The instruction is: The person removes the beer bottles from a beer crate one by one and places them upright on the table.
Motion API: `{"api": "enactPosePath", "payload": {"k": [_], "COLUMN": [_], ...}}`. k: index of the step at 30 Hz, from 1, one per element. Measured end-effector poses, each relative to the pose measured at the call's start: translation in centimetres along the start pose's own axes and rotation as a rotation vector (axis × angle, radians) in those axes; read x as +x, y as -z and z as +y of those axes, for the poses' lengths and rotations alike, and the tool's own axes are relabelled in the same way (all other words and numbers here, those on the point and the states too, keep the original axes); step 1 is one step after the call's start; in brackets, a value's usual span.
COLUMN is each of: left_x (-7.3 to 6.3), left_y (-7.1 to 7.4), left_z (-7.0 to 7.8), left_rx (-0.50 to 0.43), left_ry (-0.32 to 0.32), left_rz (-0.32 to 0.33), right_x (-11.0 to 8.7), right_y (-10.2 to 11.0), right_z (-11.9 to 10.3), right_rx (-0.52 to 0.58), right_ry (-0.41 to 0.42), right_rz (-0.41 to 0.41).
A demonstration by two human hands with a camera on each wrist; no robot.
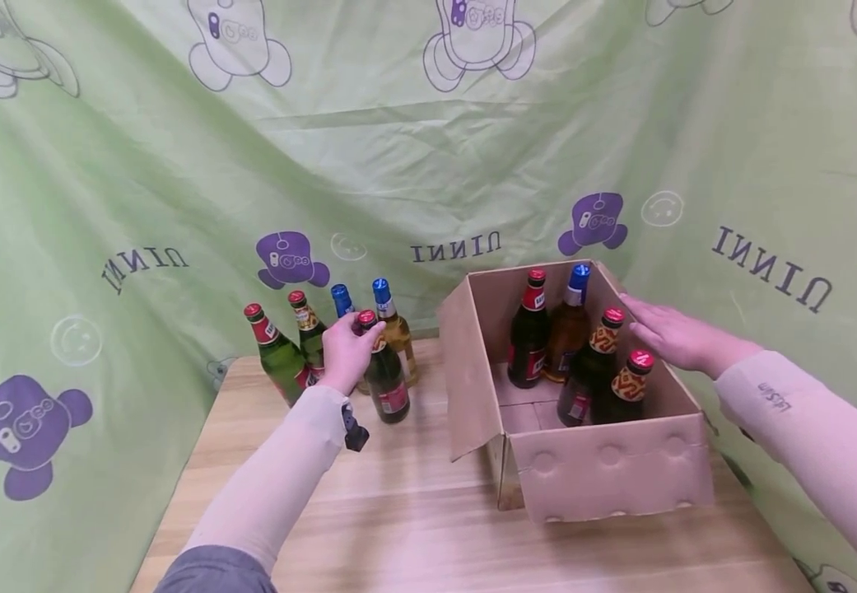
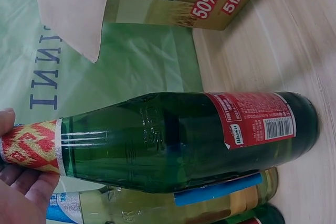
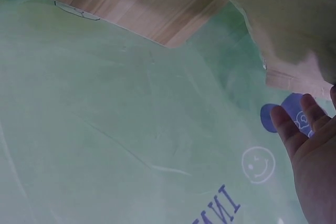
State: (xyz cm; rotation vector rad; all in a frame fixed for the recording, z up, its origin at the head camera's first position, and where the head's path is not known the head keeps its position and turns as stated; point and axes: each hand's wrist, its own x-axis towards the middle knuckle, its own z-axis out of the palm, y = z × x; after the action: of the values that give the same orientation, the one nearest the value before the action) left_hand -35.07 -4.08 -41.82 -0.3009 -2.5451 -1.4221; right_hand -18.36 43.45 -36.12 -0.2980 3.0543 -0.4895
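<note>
My left hand (image 1: 349,350) grips the neck of a green beer bottle (image 1: 387,383) with a red cap and red label. In the left wrist view its fingers curl round the patterned neck foil of that beer bottle (image 2: 157,142). The bottle looks upright, and whether its base touches the table cannot be told. On the right, my right hand (image 1: 668,333), fingers extended, lies along the outer right side of the cardboard box (image 1: 609,469). Inside the box stand several bottles, among them a red-capped one (image 1: 529,338) and a blue-capped one (image 1: 569,325).
Left of the box, two green bottles (image 1: 277,354) and two blue-capped bottles (image 1: 398,333) stand on the wooden table (image 1: 398,511). The box flaps (image 1: 465,379) hang outward. A green printed cloth (image 1: 369,165) hangs behind and around the table.
</note>
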Motion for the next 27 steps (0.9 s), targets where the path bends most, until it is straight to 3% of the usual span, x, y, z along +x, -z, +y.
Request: {"api": "enactPosePath", "payload": {"k": [12,15,18,22,27], "left_x": [0.0,0.2,0.9,2.0,2.9], "left_y": [0.0,0.2,0.8,2.1,2.4], "left_z": [-0.4,0.0,0.7,2.7,8.5], "left_rx": [0.012,0.017,0.026,0.044,0.073], "left_ry": [-0.006,0.022,0.042,0.014,-0.140], "left_rz": [0.012,-0.019,-0.090,-0.162,-0.136], "right_x": [0.0,0.1,0.2,0.1,0.1], "right_y": [-0.1,-0.1,-0.1,-0.3,-0.5], "right_z": [-0.1,-0.1,0.0,0.2,0.5], "right_rx": [0.041,0.042,0.040,0.046,0.048], "right_ry": [-0.036,-0.025,-0.022,-0.032,0.000], "right_rz": [-0.023,-0.014,-0.008,-0.007,0.025]}}
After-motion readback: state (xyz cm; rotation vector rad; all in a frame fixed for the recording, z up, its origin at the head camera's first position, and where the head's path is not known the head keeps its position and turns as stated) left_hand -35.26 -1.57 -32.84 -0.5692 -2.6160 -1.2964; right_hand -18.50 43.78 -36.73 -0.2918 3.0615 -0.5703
